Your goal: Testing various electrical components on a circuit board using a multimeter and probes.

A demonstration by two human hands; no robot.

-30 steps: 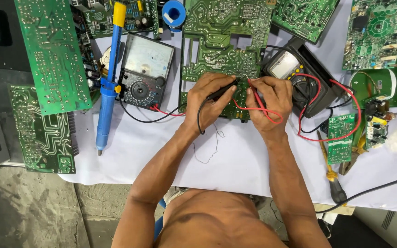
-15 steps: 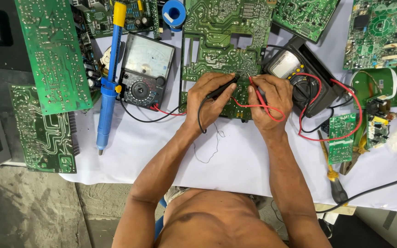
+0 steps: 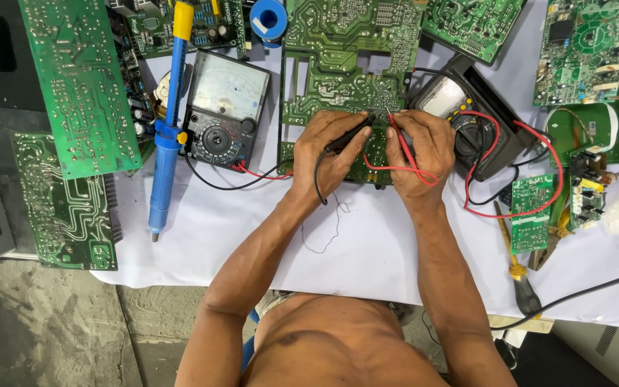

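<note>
Head cam, looking down: L hand [image 3: 329, 154] is closed round a black test probe [image 3: 349, 136], fingers curled tight on it, tip pressed to the big green circuit board [image 3: 345, 64] lying mid-table, top centre of the view. R hand [image 3: 418, 154] pinches a red test probe [image 3: 400, 140] w/ thumb and forefingers, tip also down on the same board, just beside the black one; both hands rest on the board's lower edge, close together but not touching. Red lead [image 3: 539, 186] loops off to the right toward a dark digital multimeter [image 3: 467, 118] standing tilted just right of the R hand. An analog meter [image 3: 223, 111] w/ dial sits left of the board, its own black and red wires trailing across the white tablecloth [image 3: 367, 258]. A blue solder sucker w/ yellow cap [image 3: 166, 136] lies beside that meter. More green boards around: a long one [image 3: 80, 86] far left, a small one [image 3: 530, 215] on the right, near a screwdriver [image 3: 517, 269]. A blue tape roll [image 3: 269, 18] sits at the top edge.
</note>
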